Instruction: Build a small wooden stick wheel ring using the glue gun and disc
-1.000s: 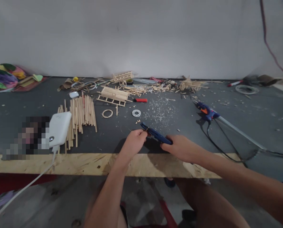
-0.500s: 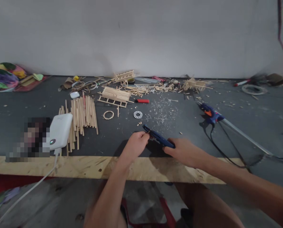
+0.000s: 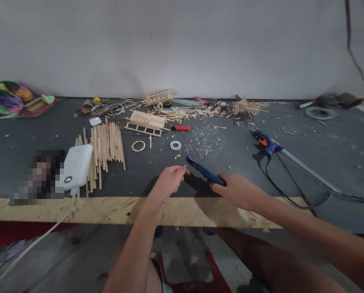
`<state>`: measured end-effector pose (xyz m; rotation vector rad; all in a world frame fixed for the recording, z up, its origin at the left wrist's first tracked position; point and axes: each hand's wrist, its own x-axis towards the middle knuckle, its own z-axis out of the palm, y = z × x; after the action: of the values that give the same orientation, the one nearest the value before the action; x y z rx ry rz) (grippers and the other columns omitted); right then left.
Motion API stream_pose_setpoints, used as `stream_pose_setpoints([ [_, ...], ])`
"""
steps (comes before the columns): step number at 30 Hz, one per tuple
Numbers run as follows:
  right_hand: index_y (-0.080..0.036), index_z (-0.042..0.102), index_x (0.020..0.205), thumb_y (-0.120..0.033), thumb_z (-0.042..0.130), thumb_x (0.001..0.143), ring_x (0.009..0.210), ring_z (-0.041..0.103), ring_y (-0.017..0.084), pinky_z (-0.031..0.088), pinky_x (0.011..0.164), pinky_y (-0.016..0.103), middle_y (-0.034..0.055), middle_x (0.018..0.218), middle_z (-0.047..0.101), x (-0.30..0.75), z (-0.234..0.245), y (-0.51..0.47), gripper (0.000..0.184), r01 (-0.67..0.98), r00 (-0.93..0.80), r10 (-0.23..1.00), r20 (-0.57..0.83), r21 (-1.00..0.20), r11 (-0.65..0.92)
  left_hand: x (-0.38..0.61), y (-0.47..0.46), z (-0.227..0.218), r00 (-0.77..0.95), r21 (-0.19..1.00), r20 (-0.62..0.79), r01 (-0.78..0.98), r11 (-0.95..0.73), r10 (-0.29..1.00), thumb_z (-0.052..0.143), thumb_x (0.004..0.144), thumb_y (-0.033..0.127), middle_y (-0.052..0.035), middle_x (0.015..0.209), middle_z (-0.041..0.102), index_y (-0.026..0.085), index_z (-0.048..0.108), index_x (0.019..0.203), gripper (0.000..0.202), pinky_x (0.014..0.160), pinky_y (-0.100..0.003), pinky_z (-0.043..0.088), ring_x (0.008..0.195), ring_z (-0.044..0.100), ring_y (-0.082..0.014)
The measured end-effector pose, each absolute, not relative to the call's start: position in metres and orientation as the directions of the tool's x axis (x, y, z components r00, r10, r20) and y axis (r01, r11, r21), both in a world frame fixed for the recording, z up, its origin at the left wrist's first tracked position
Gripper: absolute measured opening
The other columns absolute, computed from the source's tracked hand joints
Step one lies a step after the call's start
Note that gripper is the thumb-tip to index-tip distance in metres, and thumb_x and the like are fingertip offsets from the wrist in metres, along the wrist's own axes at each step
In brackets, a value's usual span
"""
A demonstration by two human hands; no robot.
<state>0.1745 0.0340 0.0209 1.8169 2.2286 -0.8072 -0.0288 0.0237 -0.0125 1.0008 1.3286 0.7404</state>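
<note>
My right hand [image 3: 238, 190] grips the handle of a dark blue cutter [image 3: 203, 171], whose tip points up and to the left over the dark table mat [image 3: 29, 138]. My left hand [image 3: 168, 181] is just left of the tool's tip, its fingers pinched on a tiny pale wood piece [image 3: 184, 166]. Both hands hover near the table's front edge [image 3: 108, 209]. A small white ring [image 3: 175, 145] and a wooden ring [image 3: 138, 146] lie just beyond the hands.
A bundle of wooden sticks [image 3: 104, 148] and a white power bank [image 3: 75, 166] with its cable lie at the left. Stick models [image 3: 147, 122], a red lighter [image 3: 179, 128] and shavings are farther back. A blue glue gun [image 3: 265, 143] with black cord lies at the right.
The cutter's tip has lifted away from my left hand, which now holds a small cut piece apart from the tool. The view shifted slightly.
</note>
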Motion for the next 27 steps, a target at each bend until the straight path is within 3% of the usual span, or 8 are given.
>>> stream_pose_setpoints([
  [14, -0.020, 0.059, 0.072, -0.040, 0.041, 0.085, 0.062, 0.057, 0.019, 0.031, 0.054, 0.027, 0.0070, 0.069, 0.064, 0.186, 0.029, 0.035, 0.030, 0.960, -0.183, 0.877, -0.444, -0.272, 0.062, -0.040, 0.022, -0.007, 0.166, 0.905, -0.424, 0.095, 0.414, 0.890, 0.046, 0.083, 0.040, 0.0063, 0.054, 0.037, 0.018, 0.061, 0.083, 0.027, 0.041, -0.023, 0.016, 0.042, 0.026, -0.0076],
  [18, -0.020, 0.057, 0.072, -0.042, 0.040, 0.086, 0.062, 0.057, 0.019, 0.032, 0.054, 0.027, 0.0063, 0.068, 0.064, 0.185, 0.031, 0.036, 0.031, 0.957, -0.186, 0.877, -0.443, -0.285, 0.059, -0.051, 0.028, -0.011, -0.016, 0.906, -0.309, 0.298, 0.299, 0.951, 0.042, 0.085, 0.040, 0.0049, 0.054, 0.041, 0.018, 0.064, 0.086, 0.030, 0.044, -0.024, 0.024, 0.045, 0.035, -0.0098],
  [22, -0.020, 0.057, 0.074, -0.043, 0.039, 0.086, 0.064, 0.057, 0.020, 0.032, 0.054, 0.028, 0.0060, 0.070, 0.063, 0.184, 0.027, 0.037, 0.031, 0.956, -0.176, 0.868, -0.464, -0.291, 0.039, -0.064, 0.038, -0.013, -0.120, 0.797, -0.140, 0.576, 0.184, 0.983, 0.040, 0.086, 0.036, 0.0005, 0.059, 0.052, 0.018, 0.066, 0.083, 0.031, 0.052, -0.025, 0.031, 0.055, 0.046, -0.0138],
  [27, -0.021, 0.056, 0.074, -0.044, 0.039, 0.086, 0.067, 0.058, 0.021, 0.032, 0.055, 0.028, 0.0066, 0.073, 0.065, 0.182, 0.017, 0.036, 0.031, 0.954, -0.180, 0.856, -0.485, -0.298, 0.032, -0.077, 0.058, -0.006, -0.183, 0.673, -0.092, 0.714, 0.196, 0.979, 0.049, 0.082, 0.027, -0.0063, 0.076, 0.063, 0.018, 0.065, 0.083, 0.019, 0.062, -0.028, 0.033, 0.070, 0.054, -0.0186],
])
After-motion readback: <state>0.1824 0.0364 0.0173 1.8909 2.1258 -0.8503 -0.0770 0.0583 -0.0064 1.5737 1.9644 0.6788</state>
